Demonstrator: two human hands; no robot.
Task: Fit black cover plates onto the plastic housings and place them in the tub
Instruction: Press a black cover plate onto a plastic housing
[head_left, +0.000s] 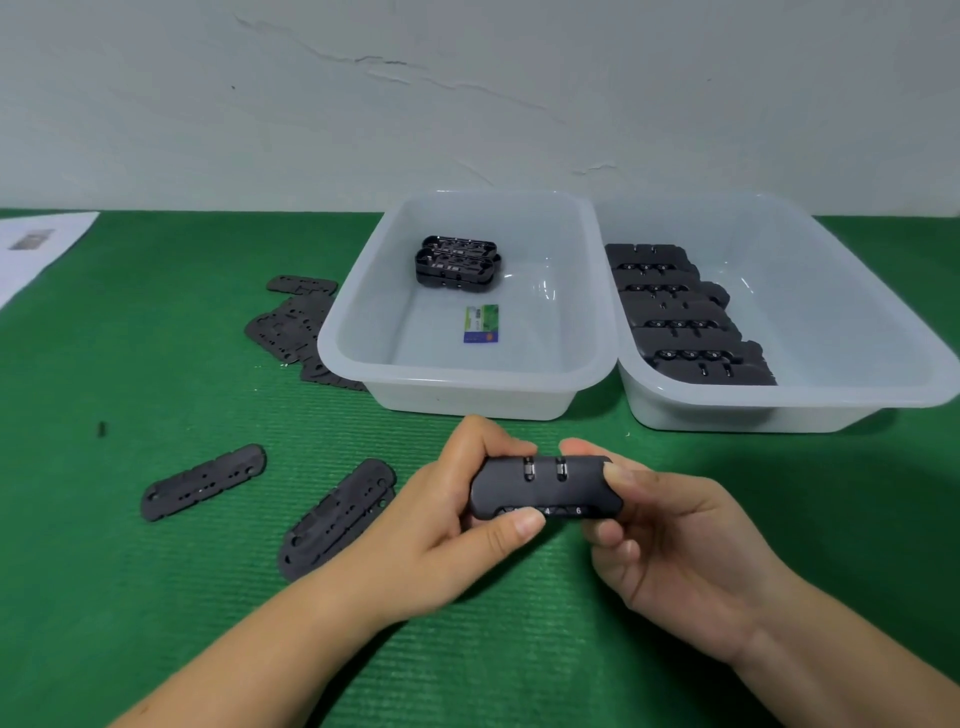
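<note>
A black plastic housing (545, 488) with number dials is held above the green mat, in front of the tubs. My left hand (457, 530) grips its left end, thumb on the front edge. My right hand (670, 535) grips its right end. Two black cover plates (202, 481) (337, 517) lie flat on the mat to the left of my hands. Several more plates (291, 327) are piled beside the left tub. The left white tub (457, 384) holds two stacked housings (457, 262). The right white tub (779, 410) holds a row of several housings (680, 317).
A green and blue card (481, 323) lies on the left tub's floor. A white paper sheet (36, 249) sits at the mat's far left corner. A small dark bit (102, 428) lies on the mat at the left. A pale wall stands behind the table.
</note>
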